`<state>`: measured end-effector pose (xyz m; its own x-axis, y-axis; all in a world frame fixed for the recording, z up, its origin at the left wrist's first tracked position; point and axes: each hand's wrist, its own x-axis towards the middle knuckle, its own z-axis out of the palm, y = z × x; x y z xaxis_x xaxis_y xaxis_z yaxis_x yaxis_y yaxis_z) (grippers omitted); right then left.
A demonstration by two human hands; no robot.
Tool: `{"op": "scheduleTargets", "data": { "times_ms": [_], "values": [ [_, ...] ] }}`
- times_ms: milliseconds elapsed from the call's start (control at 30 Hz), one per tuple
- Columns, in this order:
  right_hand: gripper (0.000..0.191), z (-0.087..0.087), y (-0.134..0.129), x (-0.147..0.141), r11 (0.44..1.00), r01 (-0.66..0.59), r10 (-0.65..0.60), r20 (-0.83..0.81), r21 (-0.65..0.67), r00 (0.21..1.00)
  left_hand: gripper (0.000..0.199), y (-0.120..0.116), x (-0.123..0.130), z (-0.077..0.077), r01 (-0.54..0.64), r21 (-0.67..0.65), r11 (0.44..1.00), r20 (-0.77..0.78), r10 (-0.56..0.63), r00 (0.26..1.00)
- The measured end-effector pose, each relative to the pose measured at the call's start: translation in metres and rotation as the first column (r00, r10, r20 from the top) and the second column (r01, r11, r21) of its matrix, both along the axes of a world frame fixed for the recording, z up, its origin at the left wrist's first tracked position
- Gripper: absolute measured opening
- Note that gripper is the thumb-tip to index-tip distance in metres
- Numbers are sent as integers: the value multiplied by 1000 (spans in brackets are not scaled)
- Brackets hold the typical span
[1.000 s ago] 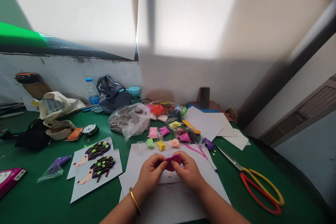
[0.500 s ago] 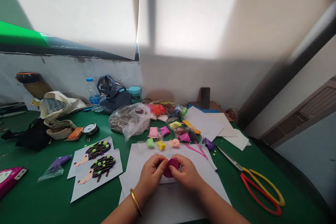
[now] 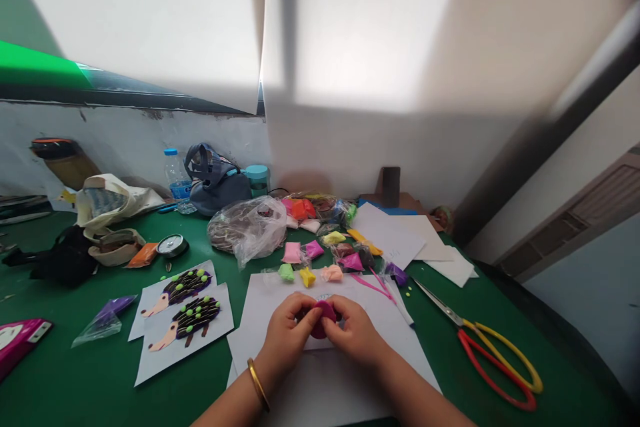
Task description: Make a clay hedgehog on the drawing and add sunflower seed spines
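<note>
magenta disc (image 3: 327,309) near colour-filled clear packets (image 3: 292,253)

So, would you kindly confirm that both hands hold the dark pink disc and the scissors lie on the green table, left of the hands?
Not quite: the left hand and right hand do hold the dark pink disc, but the head view shows the scissors on the green table, right of both hands.
</note>
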<state>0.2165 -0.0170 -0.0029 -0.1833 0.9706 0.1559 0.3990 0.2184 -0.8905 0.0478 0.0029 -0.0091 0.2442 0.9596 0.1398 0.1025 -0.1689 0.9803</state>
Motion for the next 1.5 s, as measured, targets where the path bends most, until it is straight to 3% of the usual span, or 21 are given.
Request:
{"op": "scheduleTargets", "data": {
  "times_ms": [267, 500, 667, 833, 1100, 1333, 1500],
  "values": [
    [23, 1, 0, 3, 999, 1, -7, -196, -33, 981, 34, 0, 2, 1, 42, -115, 993, 114, -28, 993],
    [21, 1, -1, 1, 999, 6, -13, -149, -47, 989, 34, 2, 0, 2, -3, -59, 998, 18, 4, 1000],
    [21, -1, -1, 0, 992, -14, -14, -224, -122, 975, 34, 2, 1, 3, -3, -64, 998, 61, 7, 998],
    [21, -3, 1, 1, 997, 23, -33, -135, -69, 990, 29, 3, 0, 1, 9, -79, 997, 49, -5, 999],
    [24, -3, 1, 3, 999, 37, -42, -149, -33, 988, 32, 2, 2, -1, -14, -56, 998, 40, 16, 999],
    [19, 1, 0, 2, 996, -10, -10, -222, -91, 975, 29, 4, 1, -5, -56, -105, 993, 129, 69, 989],
    [17, 2, 1, -1, 995, 15, -36, -218, -101, 975, 29, 1, 3, -1, -1, -23, 1000, 85, 3, 996]
  ]
}}
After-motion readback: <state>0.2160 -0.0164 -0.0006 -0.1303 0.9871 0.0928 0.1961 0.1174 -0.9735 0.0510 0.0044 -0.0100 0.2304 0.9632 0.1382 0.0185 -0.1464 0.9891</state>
